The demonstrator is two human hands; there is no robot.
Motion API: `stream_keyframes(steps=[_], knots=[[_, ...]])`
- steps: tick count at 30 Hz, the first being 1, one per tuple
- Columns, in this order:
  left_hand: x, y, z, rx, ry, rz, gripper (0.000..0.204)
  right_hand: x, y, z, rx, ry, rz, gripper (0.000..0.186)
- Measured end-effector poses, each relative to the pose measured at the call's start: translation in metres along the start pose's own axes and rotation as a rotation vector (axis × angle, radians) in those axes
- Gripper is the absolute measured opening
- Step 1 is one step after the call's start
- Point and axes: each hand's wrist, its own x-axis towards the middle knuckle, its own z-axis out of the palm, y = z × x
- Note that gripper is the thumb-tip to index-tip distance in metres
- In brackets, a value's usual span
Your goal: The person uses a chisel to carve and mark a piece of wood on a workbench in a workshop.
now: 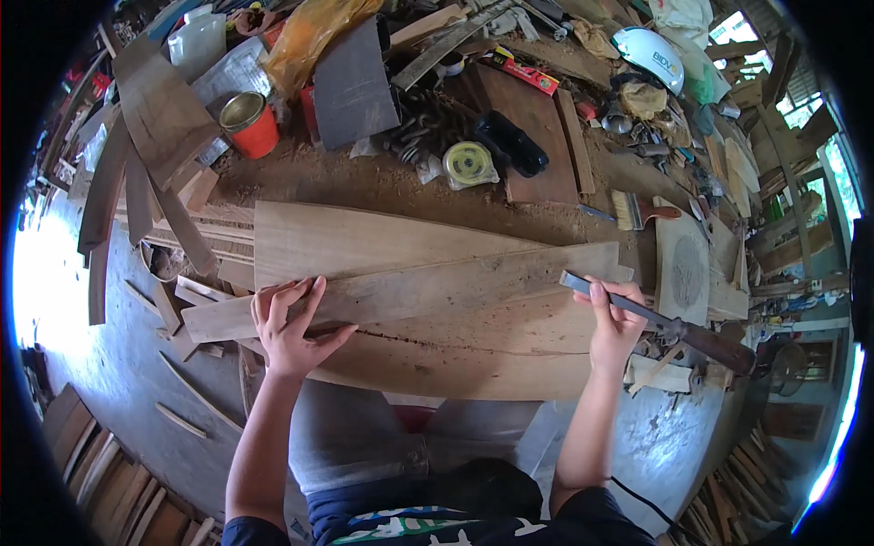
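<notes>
A long, narrow wooden board (437, 289) lies slantwise over a wider wooden panel (492, 369), whose lower part has a dark, ragged line of holes. My left hand (293, 332) rests on the narrow board near its left end, fingers bent but apart and thumb spread over the panel. In my right hand (612, 314) is a chisel (663, 321), gripped by its metal blade. The flat blade end points left over the right part of the narrow board, and the dark wooden handle sticks out to the right.
Beyond the panel sit an orange can (248, 126), a yellow tape roll (468, 164), a black tray (512, 144) and a paintbrush (637, 211). A white helmet (648, 56) lies farther back. Offcuts (173, 118) overhang on the left; wood scraps litter the floor (118, 364).
</notes>
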Motion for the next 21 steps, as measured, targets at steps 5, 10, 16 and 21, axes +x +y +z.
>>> stream_keyframes(steps=[5, 10, 16, 21], knots=[[-0.002, 0.000, 0.000, -0.019, -0.007, 0.001, 0.073, -0.015, 0.003, 0.043, 0.190, -0.076, 0.127, 0.011], [-0.002, 0.000, 0.000, -0.013, -0.004, 0.002, 0.073, -0.003, 0.001, 0.023, 0.047, -0.113, 0.015, 0.011], [-0.002, -0.001, 0.002, -0.012, -0.002, 0.016, 0.073, -0.021, 0.007, 0.046, 0.163, -0.172, 0.108, 0.012], [-0.004, -0.004, 0.001, -0.013, -0.001, 0.014, 0.073, -0.005, 0.004, 0.036, 0.140, -0.221, 0.063, 0.010]])
